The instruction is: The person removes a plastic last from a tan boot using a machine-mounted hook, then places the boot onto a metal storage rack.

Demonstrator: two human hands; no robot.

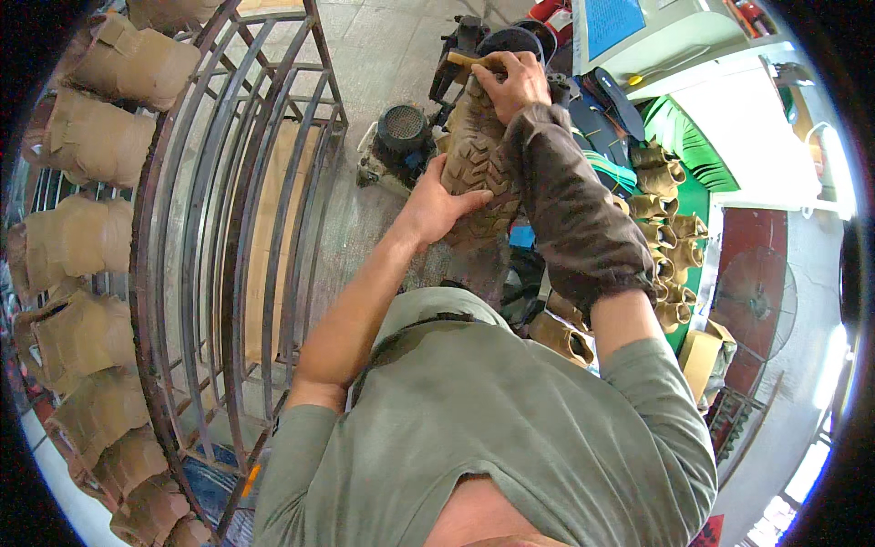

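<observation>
A brown boot (pixel 477 150) is held up in front of me, its lugged sole facing up. My left hand (pixel 441 202) grips its near left side, with the thumb lying on the sole and the fingers partly hidden beneath. At the far end of the boot, my right hand (pixel 518 84) is closed, its fingertips beside a narrow tan piece (pixel 469 59). Whether that piece belongs to the boot I cannot tell. A dark sleeve cover (pixel 579 205) wraps my right forearm. Just beyond the right hand stands a machine with a dark round part (pixel 510 41).
A metal rack (pixel 246 182) stands close on my left, with several tan boots (pixel 77 232) beyond it. A motor (pixel 404 128) sits left of the boot. To the right, several tan boots (pixel 670 232) line a green surface (pixel 700 205), beside a dark cap (pixel 612 102).
</observation>
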